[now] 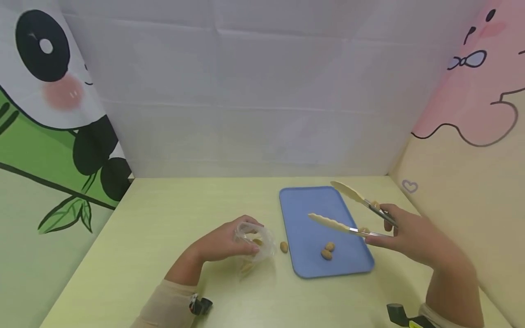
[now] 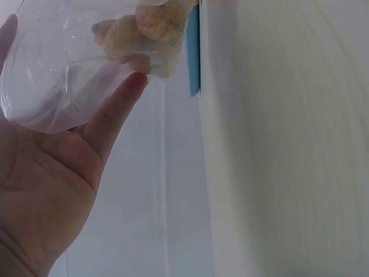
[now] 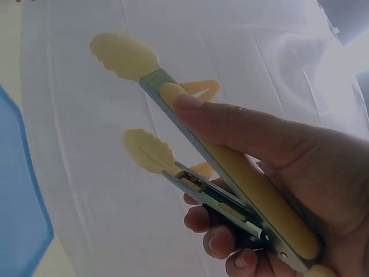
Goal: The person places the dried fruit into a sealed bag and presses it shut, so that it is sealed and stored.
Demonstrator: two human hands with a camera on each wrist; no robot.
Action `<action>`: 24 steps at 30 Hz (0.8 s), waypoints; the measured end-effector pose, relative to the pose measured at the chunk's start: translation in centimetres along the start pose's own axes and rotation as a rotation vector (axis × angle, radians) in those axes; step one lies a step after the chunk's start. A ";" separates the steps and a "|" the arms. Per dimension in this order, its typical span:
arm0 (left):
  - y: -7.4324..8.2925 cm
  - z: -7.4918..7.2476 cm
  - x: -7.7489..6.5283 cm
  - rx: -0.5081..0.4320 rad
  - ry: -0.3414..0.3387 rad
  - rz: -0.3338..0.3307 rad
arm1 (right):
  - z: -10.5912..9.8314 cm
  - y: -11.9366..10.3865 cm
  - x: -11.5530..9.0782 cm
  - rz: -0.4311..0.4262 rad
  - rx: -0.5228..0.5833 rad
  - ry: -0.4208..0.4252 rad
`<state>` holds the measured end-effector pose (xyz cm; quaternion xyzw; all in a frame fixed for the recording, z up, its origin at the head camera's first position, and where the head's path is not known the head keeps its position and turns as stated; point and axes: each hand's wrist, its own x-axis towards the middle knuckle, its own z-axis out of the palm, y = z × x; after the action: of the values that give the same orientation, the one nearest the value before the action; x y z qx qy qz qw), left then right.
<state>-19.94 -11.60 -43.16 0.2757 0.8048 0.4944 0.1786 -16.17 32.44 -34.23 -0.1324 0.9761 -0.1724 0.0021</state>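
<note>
My left hand (image 1: 225, 239) grips a clear plastic bag (image 1: 268, 243) with its mouth open, left of the blue tray (image 1: 303, 205). Inside the bag, several tan, nut-like pieces (image 2: 158, 23) show through the plastic. My right hand (image 1: 418, 237) holds a pair of metal tongs (image 3: 230, 173) with cream scalloped tips over the right side of the tray. The tongs' arms are spread, with nothing between the tips. Two tan nut-like pieces lie together on the tray, the front one (image 1: 326, 254) touching the other. Another nut-like piece (image 1: 284, 247) sits by the tray's left edge.
The pale yellow table (image 1: 176, 200) runs back to a white sheet (image 1: 262, 114). A panda-printed panel (image 1: 45, 105) stands on the left and a pink cartoon panel (image 1: 471, 105) on the right, near my right arm.
</note>
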 end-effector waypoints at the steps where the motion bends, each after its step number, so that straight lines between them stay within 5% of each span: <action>1: -0.1 0.1 0.0 0.002 -0.004 -0.005 | 0.1 0.3 0.0 0.002 -0.007 -0.012; 14: -0.5 0.2 0.3 0.012 -0.024 0.002 | 0.3 3.8 -0.2 -0.012 -0.123 -0.158; 24: -0.7 0.3 0.6 0.017 -0.018 0.016 | 2.0 4.9 -0.1 -0.071 -0.098 -0.221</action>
<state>-20.46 -11.30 -43.95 0.2881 0.8051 0.4865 0.1794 -17.26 36.23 -37.74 -0.1850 0.9719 -0.1087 0.0971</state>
